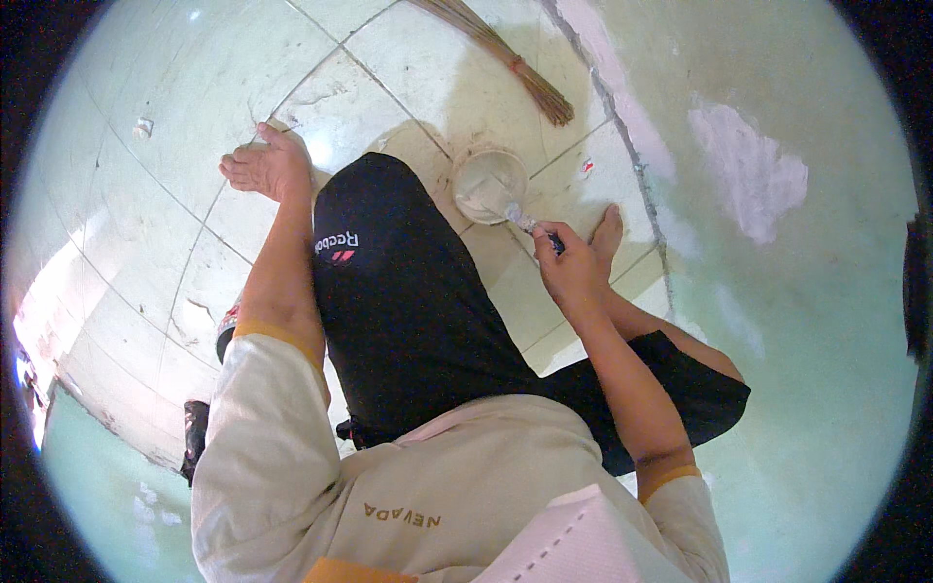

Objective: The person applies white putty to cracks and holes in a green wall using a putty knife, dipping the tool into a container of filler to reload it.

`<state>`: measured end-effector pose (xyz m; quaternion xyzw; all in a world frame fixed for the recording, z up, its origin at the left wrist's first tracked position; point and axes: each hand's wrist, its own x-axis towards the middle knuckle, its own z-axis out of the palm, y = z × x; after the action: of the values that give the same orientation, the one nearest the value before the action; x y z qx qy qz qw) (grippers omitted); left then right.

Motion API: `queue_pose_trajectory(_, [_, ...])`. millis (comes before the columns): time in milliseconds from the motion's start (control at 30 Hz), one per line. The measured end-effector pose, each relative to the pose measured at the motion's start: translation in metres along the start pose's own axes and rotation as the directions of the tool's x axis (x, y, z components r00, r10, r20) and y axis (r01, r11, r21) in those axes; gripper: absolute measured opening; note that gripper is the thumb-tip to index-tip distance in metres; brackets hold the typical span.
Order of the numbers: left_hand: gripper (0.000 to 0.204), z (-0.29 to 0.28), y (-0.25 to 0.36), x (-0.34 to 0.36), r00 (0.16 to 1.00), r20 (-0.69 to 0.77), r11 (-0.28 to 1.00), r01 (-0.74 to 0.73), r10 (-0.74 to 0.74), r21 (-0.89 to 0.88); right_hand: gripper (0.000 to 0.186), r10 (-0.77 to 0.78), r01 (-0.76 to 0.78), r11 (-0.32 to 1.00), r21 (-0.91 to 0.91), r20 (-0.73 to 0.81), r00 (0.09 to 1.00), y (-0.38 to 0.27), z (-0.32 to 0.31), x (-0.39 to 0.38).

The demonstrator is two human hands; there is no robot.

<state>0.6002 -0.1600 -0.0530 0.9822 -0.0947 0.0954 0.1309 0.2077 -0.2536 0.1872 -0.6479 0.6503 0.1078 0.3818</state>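
My right hand is closed around the dark handle of a putty knife. White paste coats its head, which rests at the near right rim of a small round tub. Inside the tub is whitish paste, and smears mark its rim. My left hand is held out beside my raised knee, fingers stretched and nothing in them. Whether it touches the floor I cannot tell.
A stick broom lies on the tiled floor beyond the tub. To the right rises a green wall with a white patch. My bare foot is near the tub. Small scraps lie at left.
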Motion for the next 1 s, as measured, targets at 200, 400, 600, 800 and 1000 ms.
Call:
queue_pose_trajectory(200, [0.079,-0.010,0.009,-0.003,0.999,-0.043,0.995,0.009,-0.013,-0.102,0.034,-0.092,0.092,0.993,0.073,-0.013,0.996,0.010,0.017,0.006])
queue_pose_trajectory(400, [0.079,0.003,-0.001,-0.001,0.991,-0.125,0.999,-0.048,0.049,0.009,0.031,0.054,-0.119,0.846,0.520,0.140,0.989,0.035,0.037,0.027])
queue_pose_trajectory(600, [0.072,-0.008,0.010,-0.006,0.998,-0.064,0.993,-0.017,0.010,-0.119,0.028,0.007,-0.101,0.815,0.571,0.165,0.986,0.030,0.040,0.034])
queue_pose_trajectory(800, [0.076,0.002,-0.001,-0.001,0.998,-0.065,0.997,-0.011,0.006,-0.077,0.027,0.110,-0.325,0.640,0.696,0.336,0.936,0.010,0.027,0.033])
queue_pose_trajectory(1000, [0.080,-0.005,0.001,-0.003,1.000,0.021,0.996,0.002,0.000,-0.092,0.025,0.114,-0.375,0.587,0.717,0.386,0.916,0.023,0.006,0.026])
